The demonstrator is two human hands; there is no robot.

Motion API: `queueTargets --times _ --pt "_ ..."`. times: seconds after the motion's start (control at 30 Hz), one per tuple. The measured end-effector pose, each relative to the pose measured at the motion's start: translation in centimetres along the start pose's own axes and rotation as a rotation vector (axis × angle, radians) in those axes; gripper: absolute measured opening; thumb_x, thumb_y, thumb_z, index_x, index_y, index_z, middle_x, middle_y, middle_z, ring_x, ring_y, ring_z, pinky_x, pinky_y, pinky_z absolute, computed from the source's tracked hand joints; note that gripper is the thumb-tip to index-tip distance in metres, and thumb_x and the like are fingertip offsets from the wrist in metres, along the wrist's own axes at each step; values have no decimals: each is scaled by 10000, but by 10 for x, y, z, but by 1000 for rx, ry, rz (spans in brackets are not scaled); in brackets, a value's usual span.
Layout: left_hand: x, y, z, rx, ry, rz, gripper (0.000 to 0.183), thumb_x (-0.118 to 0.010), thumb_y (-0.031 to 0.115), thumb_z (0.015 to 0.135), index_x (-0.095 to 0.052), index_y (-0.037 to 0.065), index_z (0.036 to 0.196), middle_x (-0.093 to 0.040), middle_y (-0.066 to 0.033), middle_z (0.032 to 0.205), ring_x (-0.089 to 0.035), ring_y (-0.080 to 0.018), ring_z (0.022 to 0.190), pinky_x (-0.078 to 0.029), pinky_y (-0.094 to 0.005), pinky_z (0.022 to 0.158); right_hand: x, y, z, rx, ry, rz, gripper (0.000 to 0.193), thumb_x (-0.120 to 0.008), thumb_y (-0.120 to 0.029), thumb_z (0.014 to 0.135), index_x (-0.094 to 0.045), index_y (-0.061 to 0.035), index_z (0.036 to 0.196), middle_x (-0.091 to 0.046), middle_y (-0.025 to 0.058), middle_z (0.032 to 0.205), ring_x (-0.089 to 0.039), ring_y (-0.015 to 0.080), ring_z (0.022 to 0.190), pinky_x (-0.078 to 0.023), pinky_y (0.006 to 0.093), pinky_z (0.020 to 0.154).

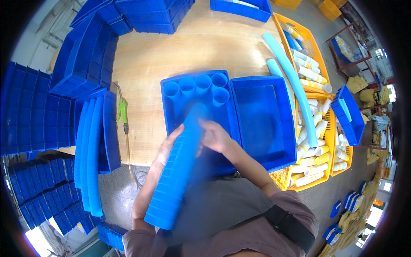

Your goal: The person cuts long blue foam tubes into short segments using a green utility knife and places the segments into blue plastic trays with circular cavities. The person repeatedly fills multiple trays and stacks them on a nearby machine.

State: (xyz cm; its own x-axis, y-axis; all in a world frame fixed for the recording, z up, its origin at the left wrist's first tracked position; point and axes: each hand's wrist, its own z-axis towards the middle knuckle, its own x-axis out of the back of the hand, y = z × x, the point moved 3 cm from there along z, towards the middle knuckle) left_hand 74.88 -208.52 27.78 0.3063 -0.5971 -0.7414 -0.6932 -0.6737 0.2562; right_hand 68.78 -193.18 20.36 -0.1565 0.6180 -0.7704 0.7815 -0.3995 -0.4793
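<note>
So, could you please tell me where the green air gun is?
In the head view, the air gun lies on the table, left of the left hand, just right of the bin with long tubes.

A: What is carrying everything here?
B: A broad table of pale, grained wood (141, 55) is stretching across the centre and top of the frame.
A: What is standing mid-frame?
B: A rectangular blue plastic bin (225, 120), with a second, shallow blue plastic bin (263, 120) sitting just beside it on the right.
A: And at left of centre?
B: A green air gun (122, 110) is lying there, its thin tan hose (128, 147) running down past the table's edge.
A: Along the top?
B: Stacked blue plastic crates (156, 19) are standing upper left; a low blue plastic box (246, 13) is resting upper centre.
A: Upper right?
B: A short pale-blue tube (274, 67) is lying near the edge.
</note>
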Motion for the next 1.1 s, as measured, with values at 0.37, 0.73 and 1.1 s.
queueTargets --times 0.37,0.73,1.1 --pt "23 -5 -31 -36 78 -16 678 -525 526 986 -503 -77 1295 -638 -253 1053 -681 -337 860 -615 -402 710 -22 22 27 -98 -119 10 531 -569 -483 980 -505 -58 1292 -619 144 1147 -597 295 1097 -462 468 1001" --pt "37 -23 -60 43 140 46 603 -526 463 1004 -499 -48 1323 -643 -249 1053 -683 -309 881 -611 -395 726 -26 47 27 -102 43 165 480 -508 -502 1009 -508 -82 1240 -643 112 1141 -613 243 1083 -474 434 947" --pt "13 -35 -51 65 57 14 536 -581 457 983 -563 20 1294 -683 -210 1061 -703 -289 890 -610 -408 754 24 22 -29 78 241 417 635 -589 -533 953 -478 -13 1300 -570 188 1301 -543 339 1230 -402 510 1064"
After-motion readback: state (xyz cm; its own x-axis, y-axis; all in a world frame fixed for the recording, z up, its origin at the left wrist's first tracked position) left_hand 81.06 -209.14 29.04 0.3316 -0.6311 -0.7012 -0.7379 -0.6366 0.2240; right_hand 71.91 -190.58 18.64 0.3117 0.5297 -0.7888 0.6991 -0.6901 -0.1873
